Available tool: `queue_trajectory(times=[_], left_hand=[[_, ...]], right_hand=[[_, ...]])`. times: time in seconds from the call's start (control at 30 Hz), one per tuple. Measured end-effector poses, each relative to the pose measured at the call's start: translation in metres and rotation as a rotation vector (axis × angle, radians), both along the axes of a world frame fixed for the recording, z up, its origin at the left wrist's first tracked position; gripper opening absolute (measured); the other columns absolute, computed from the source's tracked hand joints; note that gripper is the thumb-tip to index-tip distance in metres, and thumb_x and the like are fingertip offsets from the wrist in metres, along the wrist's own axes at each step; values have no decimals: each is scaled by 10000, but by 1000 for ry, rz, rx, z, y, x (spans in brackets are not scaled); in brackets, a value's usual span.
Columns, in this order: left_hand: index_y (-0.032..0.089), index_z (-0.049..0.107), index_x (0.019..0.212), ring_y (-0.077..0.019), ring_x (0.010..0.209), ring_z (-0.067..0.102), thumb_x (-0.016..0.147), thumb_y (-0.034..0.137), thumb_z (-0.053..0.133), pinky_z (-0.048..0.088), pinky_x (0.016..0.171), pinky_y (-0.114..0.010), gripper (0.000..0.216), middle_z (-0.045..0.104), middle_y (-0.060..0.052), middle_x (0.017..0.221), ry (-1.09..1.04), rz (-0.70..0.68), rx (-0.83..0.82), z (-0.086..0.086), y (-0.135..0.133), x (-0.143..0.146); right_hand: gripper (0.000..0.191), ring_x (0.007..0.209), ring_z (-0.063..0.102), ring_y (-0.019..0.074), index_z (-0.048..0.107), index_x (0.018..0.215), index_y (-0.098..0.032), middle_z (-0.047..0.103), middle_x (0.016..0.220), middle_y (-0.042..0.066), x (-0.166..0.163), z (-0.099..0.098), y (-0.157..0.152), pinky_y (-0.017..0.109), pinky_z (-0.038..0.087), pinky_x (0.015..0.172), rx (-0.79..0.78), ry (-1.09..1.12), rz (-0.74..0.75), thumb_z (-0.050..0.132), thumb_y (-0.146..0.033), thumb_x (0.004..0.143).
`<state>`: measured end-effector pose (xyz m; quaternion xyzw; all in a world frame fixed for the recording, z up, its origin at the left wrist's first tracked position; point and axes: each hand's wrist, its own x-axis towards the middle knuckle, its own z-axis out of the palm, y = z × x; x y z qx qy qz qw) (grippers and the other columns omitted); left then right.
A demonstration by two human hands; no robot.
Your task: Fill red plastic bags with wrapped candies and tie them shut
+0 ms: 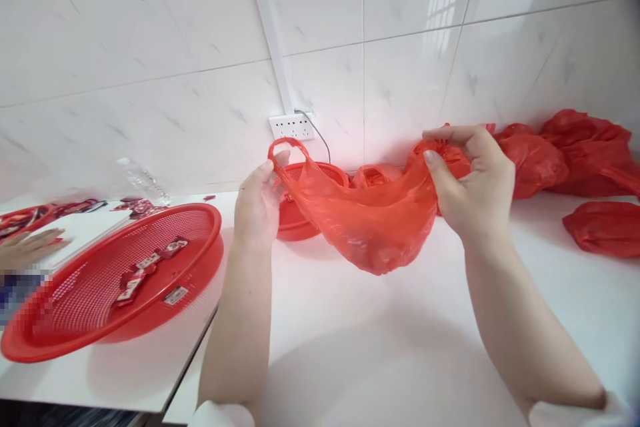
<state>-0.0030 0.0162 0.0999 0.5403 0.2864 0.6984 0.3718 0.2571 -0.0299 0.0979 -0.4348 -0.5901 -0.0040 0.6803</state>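
A thin red plastic bag point(375, 227) hangs stretched between my two hands above the white table. My left hand point(257, 203) pinches its looped handle at the left. On the other side, my right hand point(475, 180) grips the bag's upper right end between thumb and fingers. The bag sags in the middle, and its bottom looks slightly weighted; whatever lies inside cannot be made out. Behind my left hand stands a small red basket point(300, 223), partly covered by the bag.
A large red mesh basket point(200, 240) with several small wrapped packets point(145, 270) stands at the left. Beyond it another person's hand point(30, 250) rests. Red bags point(590, 153) line the tiled wall; another red bag point(605, 230) lies at right. A socket strip point(291, 127) is on the wall.
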Motion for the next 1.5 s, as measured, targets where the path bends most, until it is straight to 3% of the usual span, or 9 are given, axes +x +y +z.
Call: queue_trajectory(times=[0.23,0.43,0.67,0.8,0.9,1.03,1.17,1.33,1.5], left_hand=[[400,366,1430,-256,1249,518,795,237,684,367,1080,-478,729,556,-36,1348,329,-453,151,-2,-12,20],[258,568,1290,-290,1268,494,882,319,591,380,1088,-470,413,572,-88,1333,632,-292,196,1,-21,4],[330,390,1431,-324,1296,454,686,379,793,438,1008,-459,848,487,-72,1426,1006,-177,-59,-1,-17,-17],[231,713,940,-304,991,627,794,443,670,503,818,-426,261,694,-77,1035,945,150,-264,-8,-6,-16],[202,657,672,-277,1015,610,828,405,629,478,868,-418,258,690,-63,1015,691,41,-222,-8,-2,-16],[254,654,1041,-274,1094,584,810,360,644,475,902,-435,255,658,-63,1101,315,-367,-53,-5,-10,-4],[314,430,1353,-207,883,623,757,298,728,507,776,-350,666,634,-33,968,472,-500,-73,-13,-25,26],[198,620,913,-134,725,539,886,353,574,451,672,-271,163,560,-1,783,684,-470,-200,-25,-33,56],[168,590,730,-56,470,337,918,427,506,305,464,-215,331,425,43,581,510,-475,-376,-22,-25,53]], right_hand=[[290,1050,643,206,577,1136,-266,642,1135,30,-18,-6,5,400,505,949,77,-72,207,585,-180,859],[359,1199,557,237,532,1245,-285,610,1248,41,-15,-13,13,446,458,1030,33,-206,267,573,-254,890],[396,1249,512,268,496,1268,-306,566,1294,49,1,-12,17,478,482,988,59,-131,181,590,-273,885],[377,1243,512,276,499,1257,-309,564,1281,52,8,-13,19,492,497,962,52,-134,147,583,-272,892],[340,1224,526,275,529,1225,-295,587,1246,58,10,-12,19,487,501,957,29,-132,125,587,-270,891],[289,1133,593,252,570,1169,-244,624,1183,70,3,-10,13,442,523,933,41,-157,215,594,-234,881],[293,1104,611,230,573,1163,-226,657,1135,57,-15,-9,4,415,511,953,104,-353,445,567,-161,878],[415,1281,489,215,528,1233,-231,558,1347,59,-29,-13,3,425,428,1055,46,-640,638,407,-44,883],[418,1099,603,199,526,1242,-216,643,1171,57,-29,-19,12,373,519,914,-166,-528,627,423,-53,871]])
